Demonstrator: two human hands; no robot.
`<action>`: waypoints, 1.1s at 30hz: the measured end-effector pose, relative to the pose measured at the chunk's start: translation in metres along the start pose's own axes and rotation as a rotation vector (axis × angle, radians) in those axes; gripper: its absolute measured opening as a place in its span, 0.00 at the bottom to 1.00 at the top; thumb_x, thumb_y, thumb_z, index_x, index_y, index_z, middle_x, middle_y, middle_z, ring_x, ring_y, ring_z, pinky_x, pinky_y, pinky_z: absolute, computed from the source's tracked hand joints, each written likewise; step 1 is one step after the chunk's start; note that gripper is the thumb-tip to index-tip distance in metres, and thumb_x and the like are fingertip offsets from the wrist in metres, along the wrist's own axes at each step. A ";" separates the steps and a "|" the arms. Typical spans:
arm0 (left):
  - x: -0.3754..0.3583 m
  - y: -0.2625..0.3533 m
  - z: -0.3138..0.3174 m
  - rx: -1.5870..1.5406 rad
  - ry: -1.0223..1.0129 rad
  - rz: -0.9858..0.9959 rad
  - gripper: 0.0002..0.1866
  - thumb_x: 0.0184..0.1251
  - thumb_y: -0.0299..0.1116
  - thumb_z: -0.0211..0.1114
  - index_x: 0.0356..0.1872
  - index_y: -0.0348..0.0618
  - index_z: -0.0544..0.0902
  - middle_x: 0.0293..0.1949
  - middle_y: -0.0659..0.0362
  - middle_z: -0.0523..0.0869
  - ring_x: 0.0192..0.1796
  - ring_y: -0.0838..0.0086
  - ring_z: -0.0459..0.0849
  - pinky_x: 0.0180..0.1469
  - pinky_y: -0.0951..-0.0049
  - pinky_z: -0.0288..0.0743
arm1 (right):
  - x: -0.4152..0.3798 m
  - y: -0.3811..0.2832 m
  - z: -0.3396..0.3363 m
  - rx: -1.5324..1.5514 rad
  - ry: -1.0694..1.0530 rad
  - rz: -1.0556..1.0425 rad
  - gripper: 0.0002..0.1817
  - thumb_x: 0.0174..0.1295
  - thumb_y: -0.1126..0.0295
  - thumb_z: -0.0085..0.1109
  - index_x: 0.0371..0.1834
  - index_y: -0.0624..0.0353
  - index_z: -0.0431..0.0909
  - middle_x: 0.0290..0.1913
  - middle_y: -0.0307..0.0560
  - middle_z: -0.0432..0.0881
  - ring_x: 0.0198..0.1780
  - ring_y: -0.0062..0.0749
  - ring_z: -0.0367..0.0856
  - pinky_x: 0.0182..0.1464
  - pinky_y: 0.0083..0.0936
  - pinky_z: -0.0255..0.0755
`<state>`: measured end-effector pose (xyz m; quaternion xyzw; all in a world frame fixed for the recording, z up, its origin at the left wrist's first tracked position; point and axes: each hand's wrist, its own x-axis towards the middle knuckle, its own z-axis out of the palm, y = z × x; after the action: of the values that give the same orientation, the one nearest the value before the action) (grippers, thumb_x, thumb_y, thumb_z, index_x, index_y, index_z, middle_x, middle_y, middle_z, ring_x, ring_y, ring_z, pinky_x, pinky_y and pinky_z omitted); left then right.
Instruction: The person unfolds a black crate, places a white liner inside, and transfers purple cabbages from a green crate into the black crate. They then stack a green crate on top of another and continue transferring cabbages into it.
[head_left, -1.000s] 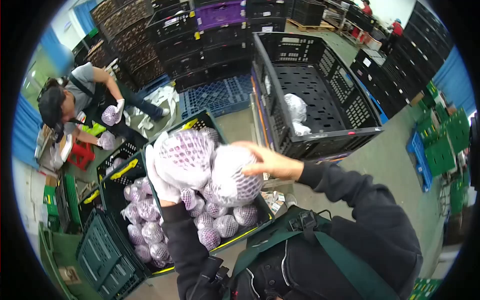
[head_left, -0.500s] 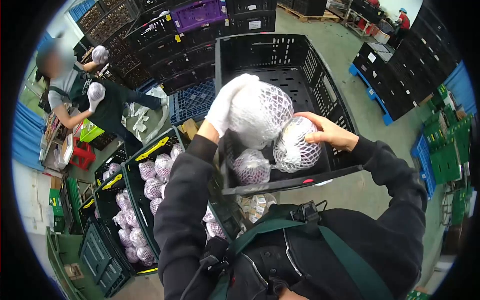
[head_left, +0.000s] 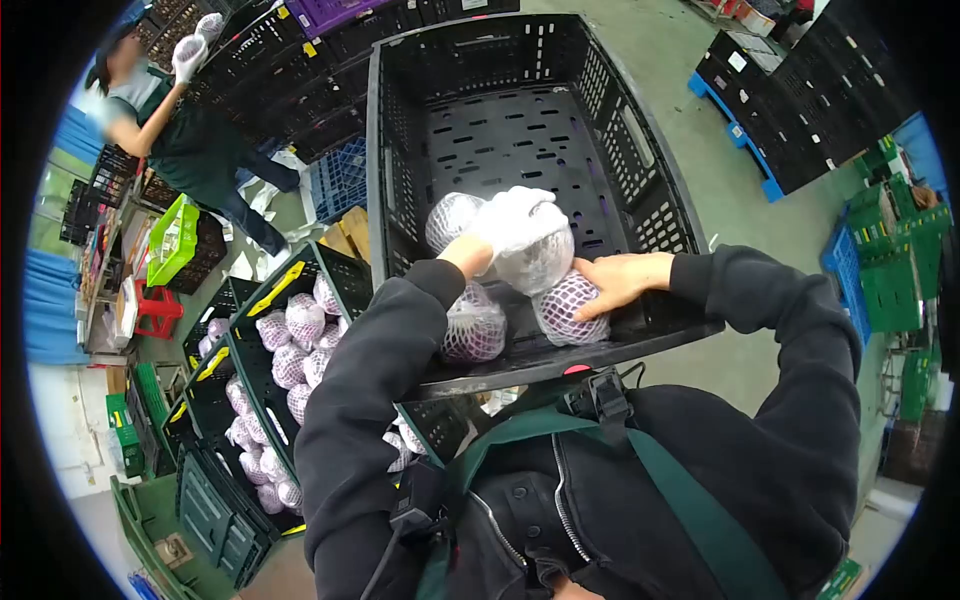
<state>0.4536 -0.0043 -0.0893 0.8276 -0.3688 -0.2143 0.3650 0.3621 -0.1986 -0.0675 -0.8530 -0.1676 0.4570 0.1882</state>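
Observation:
A large black crate (head_left: 650, 155) stands before me with several net-wrapped round items at its near end. My left hand (head_left: 515, 220), in a white glove, is closed over a wrapped ball (head_left: 540, 258). Bare, my right hand (head_left: 615, 283) has its thumb and fingers round a purplish netted ball (head_left: 572, 310) in the near part of the crate. Another netted ball (head_left: 474, 325) lies at the near left corner, and a whiter one (head_left: 452, 222) sits just left of my gloved hand.
Crates of netted balls (head_left: 290, 365) stand at the left. A co-worker (head_left: 190, 140) at the upper left holds wrapped items. Stacked black crates (head_left: 790, 110) on a blue pallet and green crates (head_left: 890, 270) are at the right.
Both hands have moved lower into the crate with their balls. A whiter ball now shows left of my gloved hand. The co-worker's hands are raised together.

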 end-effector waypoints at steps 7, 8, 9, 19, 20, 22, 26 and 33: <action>0.026 -0.035 0.022 0.096 0.111 -0.130 0.30 0.64 0.54 0.50 0.56 0.40 0.72 0.57 0.46 0.73 0.61 0.56 0.68 0.63 0.63 0.61 | -0.011 0.017 -0.028 -0.366 0.697 -0.162 0.37 0.49 0.44 0.58 0.57 0.60 0.66 0.46 0.57 0.76 0.44 0.49 0.79 0.45 0.38 0.73; 0.028 -0.034 0.024 0.118 0.148 -0.116 0.30 0.64 0.54 0.50 0.57 0.40 0.71 0.58 0.46 0.72 0.62 0.57 0.68 0.63 0.63 0.60 | -0.007 0.012 -0.030 -0.418 0.864 -0.182 0.37 0.48 0.49 0.61 0.58 0.60 0.63 0.44 0.58 0.75 0.43 0.48 0.78 0.43 0.38 0.73; 0.026 -0.035 0.022 0.117 0.150 -0.116 0.30 0.64 0.54 0.50 0.57 0.40 0.71 0.58 0.46 0.72 0.62 0.57 0.68 0.63 0.63 0.60 | -0.001 0.013 -0.033 -0.445 0.870 -0.213 0.39 0.48 0.50 0.62 0.60 0.61 0.61 0.46 0.60 0.75 0.46 0.50 0.77 0.45 0.38 0.73; -0.182 0.068 -0.117 -0.327 0.612 0.205 0.20 0.68 0.37 0.48 0.55 0.37 0.74 0.55 0.56 0.76 0.56 0.73 0.74 0.58 0.74 0.66 | 0.018 0.026 -0.045 -0.344 0.435 -0.183 0.37 0.50 0.46 0.60 0.55 0.65 0.65 0.48 0.63 0.76 0.50 0.52 0.76 0.50 0.39 0.70; -0.221 0.061 -0.121 -0.209 0.691 0.127 0.20 0.68 0.38 0.47 0.56 0.36 0.72 0.55 0.55 0.76 0.57 0.71 0.74 0.58 0.74 0.65 | 0.004 0.007 -0.051 -0.384 0.472 -0.221 0.39 0.49 0.45 0.60 0.57 0.64 0.65 0.50 0.62 0.75 0.51 0.50 0.75 0.52 0.38 0.70; -0.301 0.035 -0.110 -0.344 0.934 -0.095 0.19 0.66 0.35 0.51 0.53 0.34 0.74 0.54 0.55 0.77 0.54 0.68 0.76 0.55 0.71 0.71 | 0.012 -0.018 -0.057 -0.408 0.638 -0.303 0.34 0.51 0.55 0.63 0.58 0.62 0.67 0.51 0.57 0.75 0.51 0.42 0.76 0.52 0.32 0.70; -0.438 0.010 -0.036 -0.653 1.392 -0.424 0.23 0.68 0.44 0.49 0.56 0.37 0.71 0.52 0.52 0.78 0.53 0.69 0.77 0.54 0.72 0.69 | 0.006 -0.180 -0.053 -0.083 0.545 -0.695 0.28 0.54 0.66 0.62 0.59 0.59 0.67 0.52 0.49 0.76 0.52 0.33 0.75 0.54 0.28 0.67; -0.532 -0.085 0.110 -1.101 1.600 -0.756 0.18 0.59 0.36 0.61 0.48 0.37 0.77 0.41 0.57 0.82 0.43 0.77 0.80 0.42 0.81 0.73 | 0.165 -0.382 0.089 -0.515 0.352 -1.173 0.33 0.52 0.51 0.60 0.57 0.60 0.65 0.49 0.56 0.75 0.49 0.47 0.76 0.52 0.35 0.70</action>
<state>0.0852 0.3942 -0.1795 0.5085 0.4128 0.1579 0.7390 0.3300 0.2257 -0.0501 -0.6999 -0.6748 0.0777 0.2205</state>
